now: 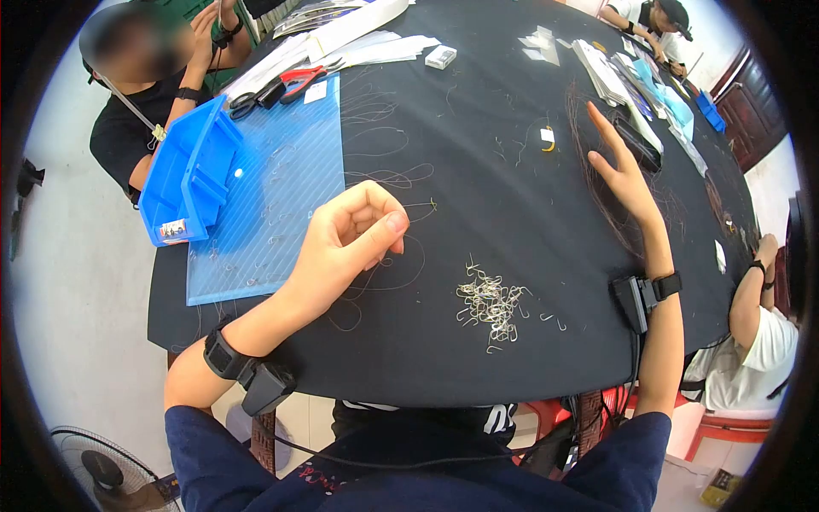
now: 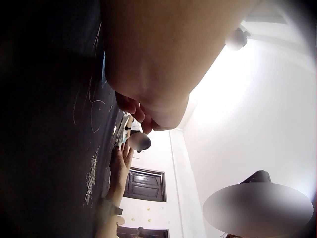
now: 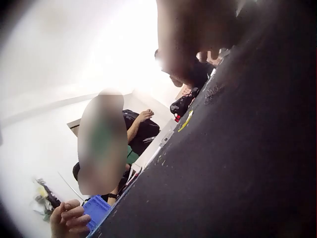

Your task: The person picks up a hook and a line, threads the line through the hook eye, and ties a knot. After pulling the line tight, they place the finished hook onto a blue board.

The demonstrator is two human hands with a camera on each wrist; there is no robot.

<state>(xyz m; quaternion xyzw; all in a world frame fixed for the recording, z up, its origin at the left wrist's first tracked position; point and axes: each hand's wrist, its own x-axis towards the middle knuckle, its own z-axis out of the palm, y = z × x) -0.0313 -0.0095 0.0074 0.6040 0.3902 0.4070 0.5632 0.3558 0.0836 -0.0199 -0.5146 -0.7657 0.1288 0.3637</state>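
Observation:
Finger and thumb of the left hand point(image 1: 351, 237) pinch a thin line point(image 1: 418, 205), with a small gold hook point(image 1: 433, 205) at its far end, above the black table. Its other fingers are curled in. The right hand point(image 1: 627, 179), fingers extended and apart, is beside a bundle of dark thin lines point(image 1: 597, 192) and holds nothing visible; whether it touches them, I cannot tell. Between the hands, nearer the body, lies a pile of small metal hooks point(image 1: 490, 303), a few loose at its right. The left wrist view shows the left hand point(image 2: 148, 94) from behind, hiding its grip.
At left a blue ribbed mat point(image 1: 281, 213) carries a blue bin point(image 1: 183, 175), with red-handled pliers point(image 1: 299, 81) and black scissors point(image 1: 247, 104) at its top. Papers point(image 1: 358, 38) lie at the far edge. A yellow piece with a white tag point(image 1: 548, 136) lies mid-table. Other people sit around the table.

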